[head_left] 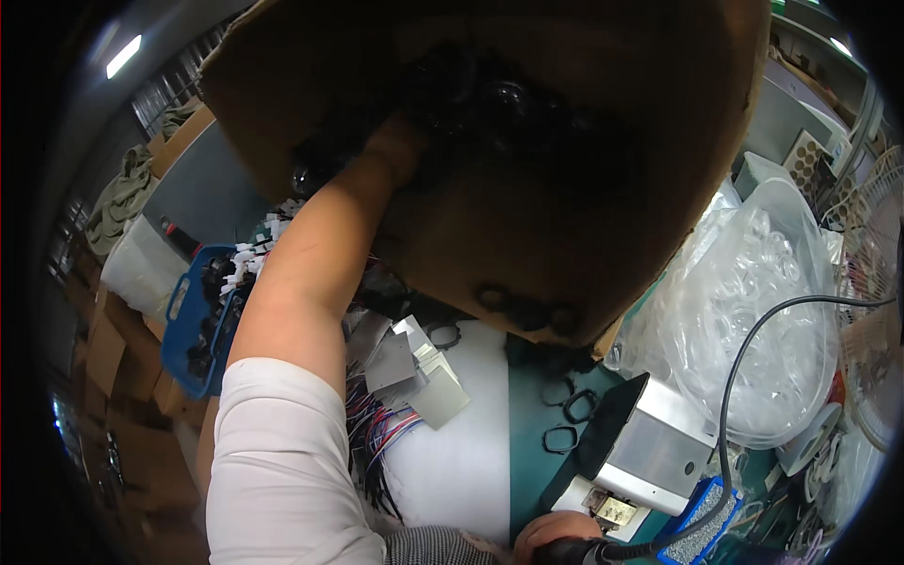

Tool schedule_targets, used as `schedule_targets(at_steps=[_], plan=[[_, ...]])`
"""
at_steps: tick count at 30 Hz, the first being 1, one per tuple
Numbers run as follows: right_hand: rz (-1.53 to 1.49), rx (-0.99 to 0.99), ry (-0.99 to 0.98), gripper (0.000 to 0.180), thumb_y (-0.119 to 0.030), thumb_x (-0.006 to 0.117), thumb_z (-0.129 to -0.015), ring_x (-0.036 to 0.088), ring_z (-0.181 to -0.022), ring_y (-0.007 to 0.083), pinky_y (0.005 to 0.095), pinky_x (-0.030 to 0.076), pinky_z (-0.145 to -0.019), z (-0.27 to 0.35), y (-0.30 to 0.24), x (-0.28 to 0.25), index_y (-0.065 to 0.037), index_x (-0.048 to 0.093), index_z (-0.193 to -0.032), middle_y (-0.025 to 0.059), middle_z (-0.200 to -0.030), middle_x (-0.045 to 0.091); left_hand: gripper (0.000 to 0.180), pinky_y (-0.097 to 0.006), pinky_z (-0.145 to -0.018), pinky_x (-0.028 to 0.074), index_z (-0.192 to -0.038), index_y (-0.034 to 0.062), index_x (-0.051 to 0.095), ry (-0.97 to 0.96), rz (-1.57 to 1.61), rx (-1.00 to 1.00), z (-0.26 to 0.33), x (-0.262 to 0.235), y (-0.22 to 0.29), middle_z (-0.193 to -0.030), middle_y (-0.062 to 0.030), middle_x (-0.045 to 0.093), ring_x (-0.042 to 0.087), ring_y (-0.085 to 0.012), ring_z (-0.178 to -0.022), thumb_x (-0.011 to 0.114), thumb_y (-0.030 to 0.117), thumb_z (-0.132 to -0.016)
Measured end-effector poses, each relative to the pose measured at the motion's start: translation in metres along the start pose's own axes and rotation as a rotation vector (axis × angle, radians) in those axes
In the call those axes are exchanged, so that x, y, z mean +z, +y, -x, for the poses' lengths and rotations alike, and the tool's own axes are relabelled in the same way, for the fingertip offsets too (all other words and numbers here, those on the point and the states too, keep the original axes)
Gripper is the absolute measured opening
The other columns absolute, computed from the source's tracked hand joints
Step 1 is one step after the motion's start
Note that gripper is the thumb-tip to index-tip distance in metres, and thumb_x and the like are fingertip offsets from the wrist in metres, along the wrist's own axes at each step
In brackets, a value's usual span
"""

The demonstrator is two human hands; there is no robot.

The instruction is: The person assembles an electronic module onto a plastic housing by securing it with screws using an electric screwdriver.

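My left arm, in a white sleeve, reaches up into a large cardboard box (527, 240). Deep inside, my left hand (397, 149) is among dark, glossy black parts (508, 104); shadow and those parts hide its fingers. At the lower edge, my right hand (557, 529) is closed round a black corded tool (570, 550), only partly in view. The tool's working end cannot be made out. A black cable (730, 400) runs from it up to the right.
A blue basket (177, 353) of black parts stands left. Coloured wires (386, 428) and flat grey pieces (438, 395) lie below the box. Black rings (560, 439) lie on the green mat beside a silver device (659, 447), a blue tray (720, 494) and a bag-lined tub (772, 424).
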State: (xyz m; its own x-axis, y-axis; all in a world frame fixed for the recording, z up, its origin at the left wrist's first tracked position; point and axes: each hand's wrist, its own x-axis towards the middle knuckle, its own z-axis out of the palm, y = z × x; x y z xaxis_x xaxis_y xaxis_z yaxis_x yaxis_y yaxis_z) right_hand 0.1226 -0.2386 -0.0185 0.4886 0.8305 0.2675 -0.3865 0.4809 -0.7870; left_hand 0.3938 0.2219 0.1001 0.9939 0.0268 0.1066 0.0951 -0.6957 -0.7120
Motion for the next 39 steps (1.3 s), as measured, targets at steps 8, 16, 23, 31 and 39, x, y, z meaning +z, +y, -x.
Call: schedule_targets(at_steps=[8, 16, 23, 31, 39], plan=[[0.116, -0.039, 0.222, 0.034, -0.021, 0.082, -0.063, 0.061, -0.063, 0.0169, 0.0273, 0.048, -0.058, 0.01, -0.014, 0.037, 0.0, 0.064, -0.082, 0.0056, -0.073, 0.064, 0.052, -0.043, -0.095, 0.043, -0.124, 0.0, 0.045, -0.026, 0.925, -0.106, 0.122, -0.113, 0.025, -0.117, -0.0256, 0.058, 0.054, -0.043, -0.109, 0.057, 0.037, -0.088], [0.049, -0.322, 0.245, 0.043, -0.031, 0.074, -0.082, 0.057, -0.058, 0.0227, 0.0359, 0.051, -0.052, 0.011, -0.008, 0.05, -0.003, 0.05, -0.103, 0.0126, -0.073, 0.06, 0.07, -0.042, -0.102, 0.037, -0.142, -0.0064, 0.023, -0.591, 1.123, 0.461, 0.285, -0.199, 0.105, -0.124, -0.029, 0.049, 0.048, -0.0405, -0.116, 0.054, 0.025, -0.088], [0.007, -0.534, 0.239, 0.059, -0.04, 0.075, -0.079, 0.059, -0.062, 0.0195, 0.0326, 0.053, -0.058, 0.017, -0.012, 0.057, -0.002, 0.042, -0.109, 0.0107, -0.075, 0.058, 0.072, -0.042, -0.095, 0.043, -0.142, -0.0039, 0.027, -0.592, 1.173, 0.567, 0.358, -0.158, 0.166, -0.119, -0.0262, 0.052, 0.052, -0.0387, -0.111, 0.059, 0.022, -0.083], [0.02, -0.638, 0.366, 0.059, -0.048, 0.069, -0.082, 0.057, -0.05, 0.0179, 0.0315, 0.052, -0.047, 0.024, -0.021, 0.066, -0.003, 0.041, -0.108, 0.0073, -0.067, 0.056, 0.056, -0.043, -0.069, 0.05, -0.129, 0.0031, 0.049, -0.369, 1.028, 0.44, 0.368, -0.166, 0.188, -0.093, -0.015, 0.063, 0.062, -0.0339, -0.08, 0.067, 0.023, -0.08], [0.04, -0.772, 0.272, 0.05, -0.028, 0.072, -0.084, 0.06, -0.065, 0.0238, 0.0381, 0.053, -0.061, 0.033, -0.023, 0.062, -0.002, 0.045, -0.117, 0.0137, -0.077, 0.06, 0.027, -0.039, -0.069, 0.05, -0.102, 0.0084, 0.067, -0.009, 0.971, 0.356, 0.307, -0.229, 0.142, -0.084, -0.0109, 0.066, 0.063, -0.0295, -0.078, 0.071, 0.019, -0.077]])
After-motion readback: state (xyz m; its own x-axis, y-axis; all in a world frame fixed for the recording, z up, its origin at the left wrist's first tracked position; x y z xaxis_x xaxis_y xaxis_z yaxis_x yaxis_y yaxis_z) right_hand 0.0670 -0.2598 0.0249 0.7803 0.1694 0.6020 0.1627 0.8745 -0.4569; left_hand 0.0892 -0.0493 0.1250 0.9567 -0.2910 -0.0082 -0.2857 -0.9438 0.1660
